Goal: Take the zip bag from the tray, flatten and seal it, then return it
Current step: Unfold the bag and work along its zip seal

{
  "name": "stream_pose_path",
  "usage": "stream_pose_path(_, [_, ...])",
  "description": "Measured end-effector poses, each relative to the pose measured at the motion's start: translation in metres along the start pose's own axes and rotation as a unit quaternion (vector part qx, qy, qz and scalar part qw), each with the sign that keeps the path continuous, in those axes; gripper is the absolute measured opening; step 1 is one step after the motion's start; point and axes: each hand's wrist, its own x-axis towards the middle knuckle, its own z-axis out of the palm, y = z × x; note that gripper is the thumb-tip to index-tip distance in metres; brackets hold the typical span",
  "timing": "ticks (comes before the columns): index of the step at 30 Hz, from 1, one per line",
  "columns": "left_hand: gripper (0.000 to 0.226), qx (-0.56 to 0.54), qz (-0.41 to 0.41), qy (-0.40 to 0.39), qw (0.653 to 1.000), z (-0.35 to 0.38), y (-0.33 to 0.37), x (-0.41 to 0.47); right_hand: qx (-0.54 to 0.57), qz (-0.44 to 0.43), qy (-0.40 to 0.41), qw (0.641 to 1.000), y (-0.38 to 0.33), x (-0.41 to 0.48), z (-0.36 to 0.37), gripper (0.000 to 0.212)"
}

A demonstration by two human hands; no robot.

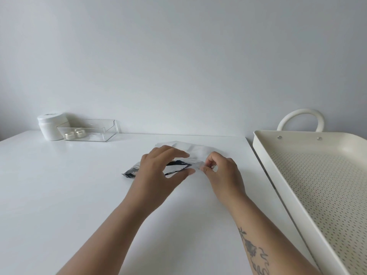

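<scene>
A clear zip bag (195, 150) with a black-edged opening lies on the white table (59, 185), out of the tray. My left hand (158, 171) rests over the bag's left part, fingers spread, thumb and forefinger framing the open mouth. My right hand (220, 171) pinches the bag's right end between thumb and fingertips. The bag's left corner (130, 173) sticks out beyond my left hand. The cream perforated tray (264, 159) with a loop handle stands to the right and holds nothing in the part I see.
At the back left stand a white jar (50, 126) and a clear plastic box (93, 129) holding two small lidded pots. A wall rises behind the table. A narrow gap separates the table's right edge from the tray.
</scene>
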Motion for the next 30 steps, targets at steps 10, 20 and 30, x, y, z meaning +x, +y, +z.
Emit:
stream_pose_path(10, [0.015,-0.163,-0.141,0.075,0.974,-0.013,-0.009,0.005,-0.009,-0.017,-0.056,0.998,0.004,0.000,0.000,0.020])
stream_pose_path(20, [0.021,-0.219,-0.173,0.060,0.958,-0.029,-0.021,0.007,-0.107,0.022,0.023,0.994,0.006,0.000,-0.004,0.008])
stream_pose_path(30, [0.009,-0.212,-0.208,0.036,0.954,-0.011,-0.026,0.003,0.115,-0.072,0.031,0.990,-0.011,-0.001,0.002,0.015])
